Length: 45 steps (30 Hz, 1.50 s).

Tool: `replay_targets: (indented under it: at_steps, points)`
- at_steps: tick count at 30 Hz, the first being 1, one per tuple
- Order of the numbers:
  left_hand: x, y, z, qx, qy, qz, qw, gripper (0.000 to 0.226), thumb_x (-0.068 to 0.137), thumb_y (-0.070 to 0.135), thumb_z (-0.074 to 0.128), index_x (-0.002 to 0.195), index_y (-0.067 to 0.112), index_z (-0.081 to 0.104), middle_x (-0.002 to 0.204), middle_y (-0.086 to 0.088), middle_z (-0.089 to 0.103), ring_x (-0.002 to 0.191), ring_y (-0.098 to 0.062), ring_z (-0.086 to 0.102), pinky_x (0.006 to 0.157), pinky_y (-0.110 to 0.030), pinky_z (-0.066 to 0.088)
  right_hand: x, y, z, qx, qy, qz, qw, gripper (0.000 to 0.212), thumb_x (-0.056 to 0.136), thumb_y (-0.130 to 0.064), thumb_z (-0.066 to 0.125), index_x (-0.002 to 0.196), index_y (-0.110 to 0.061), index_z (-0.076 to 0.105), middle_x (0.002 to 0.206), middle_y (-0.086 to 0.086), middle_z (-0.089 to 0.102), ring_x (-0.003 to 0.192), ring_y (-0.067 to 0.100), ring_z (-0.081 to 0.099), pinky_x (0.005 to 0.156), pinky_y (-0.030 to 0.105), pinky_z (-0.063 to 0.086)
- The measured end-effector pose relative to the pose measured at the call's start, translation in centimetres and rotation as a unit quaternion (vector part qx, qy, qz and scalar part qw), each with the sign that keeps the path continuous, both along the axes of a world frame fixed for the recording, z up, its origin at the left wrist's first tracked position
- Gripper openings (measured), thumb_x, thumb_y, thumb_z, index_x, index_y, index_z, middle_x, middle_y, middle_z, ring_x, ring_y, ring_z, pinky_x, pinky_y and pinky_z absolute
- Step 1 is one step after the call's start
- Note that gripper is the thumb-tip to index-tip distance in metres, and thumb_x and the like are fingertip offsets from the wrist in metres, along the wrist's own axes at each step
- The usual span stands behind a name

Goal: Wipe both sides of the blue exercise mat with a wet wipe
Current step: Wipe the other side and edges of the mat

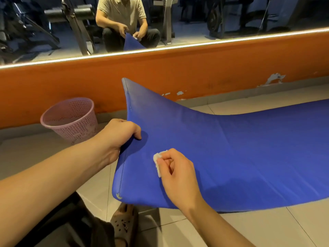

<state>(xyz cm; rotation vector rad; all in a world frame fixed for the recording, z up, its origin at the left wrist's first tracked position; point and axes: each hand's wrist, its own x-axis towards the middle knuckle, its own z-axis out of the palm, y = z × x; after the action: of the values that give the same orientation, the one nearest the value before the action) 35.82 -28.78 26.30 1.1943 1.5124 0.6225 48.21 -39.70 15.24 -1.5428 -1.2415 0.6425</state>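
Your left hand (121,136) grips the near short edge of the blue exercise mat (231,148), with the fingers (138,134) curled round it and the thumb on the upper face. That lifts this end off the floor (249,229) and tilts it toward you. My read is that you hold it this way to tension the foam and give the wipe something to push against.

The far corner of the lifted end stands highest, in front of the orange wall (53,82). The rest of the mat runs off to your right and lies flat on the tiles.

Your right hand (176,173) pinches a folded wet wipe (158,161), fingers closed tight on it. The wipe is pressed to the upward face, just beside the left-hand grip and near the edge.

You look to be mid-wipe on the upper face at the end zone. No wet tracks are visible, so I can't tell how much of this face is done or whether the underside is.

For the next strokes, go away from the held edge toward the flat part. Pushing toward your grip would likely buckle the soft mat. Watch the lifted corner folding over.

The pink basket (71,120) stands by the wall to your left, near the mat end, probably for the used wipe. The mirror (231,20) above the wall shows you crouched with the same two-hand hold.
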Motion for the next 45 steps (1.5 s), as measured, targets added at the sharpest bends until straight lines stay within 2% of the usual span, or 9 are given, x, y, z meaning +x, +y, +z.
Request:
replay_targets:
  at_steps: [4, 8, 13, 16, 22, 29, 36, 42, 45]
  points:
    - [-0.1, 0.0, -1.2, -0.031, 0.026, -0.047, 0.998, 0.043, 0.068, 0.009, 0.074, 0.109, -0.001, 0.068, 0.103, -0.022, 0.073, 0.087, -0.040, 0.071, 0.085, -0.052, 0.061, 3.7, 0.4, -5.1, -0.096, -0.089, -0.084, 0.988, 0.031, 0.102, -0.039, 0.049, 0.074, -0.028, 0.045, 0.073, -0.008, 0.058, 0.069, 0.010, 0.054, 0.068, 0.037, 0.049]
    - [0.0, 0.4, -2.2, -0.038, 0.052, -0.095, 0.993, 0.024, 0.085, 0.016, 0.080, 0.106, 0.008, 0.072, 0.093, -0.007, 0.079, 0.085, -0.028, 0.076, 0.074, -0.038, 0.062, 5.5, 1.3, -6.5, -0.244, -0.115, -0.138, 0.953, 0.032, 0.104, -0.034, 0.044, 0.077, -0.017, 0.043, 0.074, -0.003, 0.055, 0.069, 0.018, 0.052, 0.069, 0.041, 0.050]
    - [-0.5, 1.2, -1.6, -0.040, 0.080, -0.095, 0.992, 0.020, 0.091, 0.012, 0.073, 0.111, 0.008, 0.072, 0.102, -0.009, 0.077, 0.094, -0.032, 0.073, 0.084, -0.045, 0.061, -0.1, 1.5, -0.3, -0.046, -0.022, -0.022, 0.998, 0.029, 0.096, -0.029, 0.051, 0.074, -0.010, 0.047, 0.074, 0.006, 0.055, 0.069, 0.022, 0.052, 0.065, 0.043, 0.046]
    - [-0.7, 1.3, -1.2, -0.036, 0.082, -0.100, 0.991, 0.017, 0.091, 0.009, 0.073, 0.108, 0.007, 0.072, 0.100, -0.009, 0.077, 0.096, -0.033, 0.073, 0.088, -0.047, 0.060, 0.0, 1.5, -1.1, 0.008, -0.115, 0.001, 0.993, 0.021, 0.102, -0.032, 0.049, 0.083, -0.025, 0.054, 0.091, -0.010, 0.061, 0.084, 0.011, 0.059, 0.071, 0.028, 0.047]
    - [-0.8, 0.8, -1.0, -0.039, 0.078, -0.119, 0.989, 0.019, 0.088, 0.004, 0.074, 0.106, 0.013, 0.074, 0.097, -0.004, 0.079, 0.098, -0.030, 0.073, 0.089, -0.046, 0.059, 8.1, 3.0, -8.6, -0.278, -0.125, -0.166, 0.938, 0.032, 0.102, -0.031, 0.046, 0.075, -0.015, 0.042, 0.074, 0.000, 0.052, 0.078, 0.031, 0.056, 0.068, 0.040, 0.048]
    - [-1.0, 1.2, -0.8, -0.044, 0.092, -0.093, 0.990, 0.020, 0.089, 0.003, 0.072, 0.108, 0.010, 0.072, 0.102, -0.009, 0.076, 0.099, -0.033, 0.071, 0.094, -0.051, 0.057, 0.0, 4.4, -1.7, 0.012, -0.039, -0.022, 0.999, 0.037, 0.099, -0.030, 0.055, 0.066, -0.021, 0.042, 0.064, -0.001, 0.050, 0.063, 0.018, 0.047, 0.057, 0.032, 0.039]
    - [-0.7, 0.6, -0.8, -0.032, 0.078, -0.126, 0.988, 0.020, 0.087, 0.001, 0.072, 0.101, 0.015, 0.075, 0.093, -0.002, 0.079, 0.091, -0.025, 0.074, 0.073, -0.034, 0.058, 7.4, 4.7, -8.1, -0.207, -0.068, -0.164, 0.962, 0.037, 0.098, -0.031, 0.053, 0.069, -0.010, 0.044, 0.061, 0.000, 0.051, 0.061, 0.024, 0.045, 0.058, 0.039, 0.044]
    - [-0.7, 0.8, -0.3, -0.036, 0.085, -0.119, 0.989, 0.022, 0.087, -0.001, 0.072, 0.105, 0.013, 0.074, 0.092, -0.003, 0.079, 0.089, -0.026, 0.075, 0.072, -0.034, 0.059, 1.3, 5.8, -1.3, 0.000, 0.011, -0.018, 1.000, 0.036, 0.092, -0.025, 0.057, 0.070, 0.000, 0.045, 0.065, 0.013, 0.051, 0.059, 0.024, 0.039, 0.056, 0.042, 0.036]
    - [-0.6, 0.7, 0.0, -0.028, 0.077, -0.120, 0.989, 0.022, 0.086, -0.003, 0.072, 0.102, 0.012, 0.076, 0.090, -0.003, 0.079, 0.088, -0.025, 0.075, 0.073, -0.033, 0.057, 4.3, 6.2, -4.4, -0.058, -0.011, -0.086, 0.994, 0.038, 0.092, -0.034, 0.057, 0.069, -0.006, 0.046, 0.065, 0.011, 0.054, 0.060, 0.024, 0.044, 0.058, 0.044, 0.044]
